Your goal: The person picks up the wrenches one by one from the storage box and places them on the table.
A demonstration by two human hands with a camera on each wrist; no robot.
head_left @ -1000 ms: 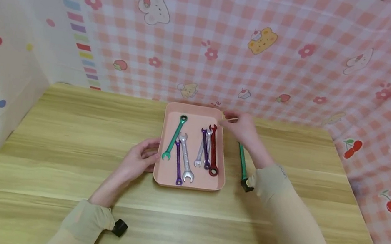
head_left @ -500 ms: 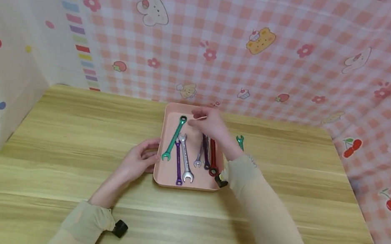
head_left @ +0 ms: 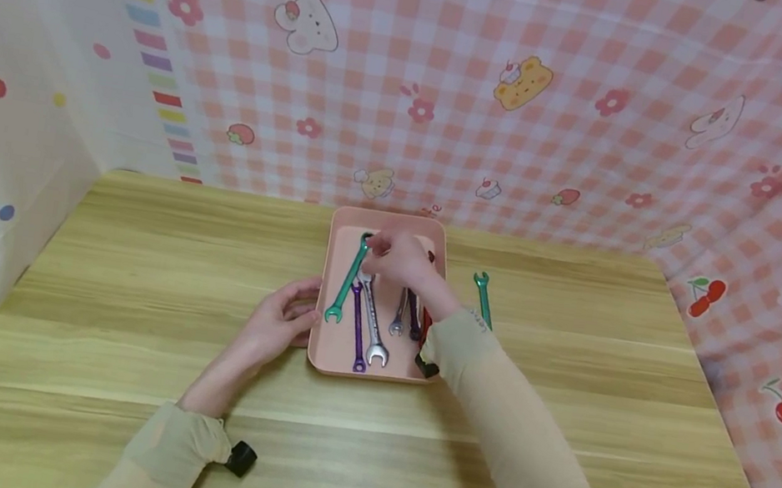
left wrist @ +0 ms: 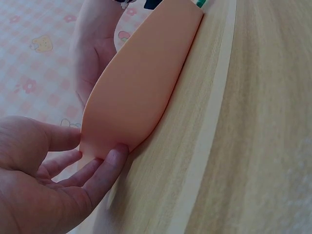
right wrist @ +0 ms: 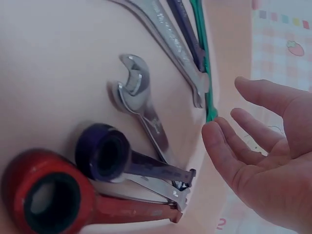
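Head view: left hand (head_left: 277, 318) at pink tray's (head_left: 338, 357) side; right hand (head_left: 399, 260) over tray. Colored wrenches (head_left: 370, 312) lie inside; loose green wrench (head_left: 484, 300) on table (head_left: 564, 405), right of tray.
Left wrist view: hand relaxed, fingertips (left wrist: 113, 158) touching tray wall.
Right wrist view: hand spread, empty.

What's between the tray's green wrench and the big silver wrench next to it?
A purple wrench. Right wrist view shows it clearly, between the green wrench and the big silver wrench.
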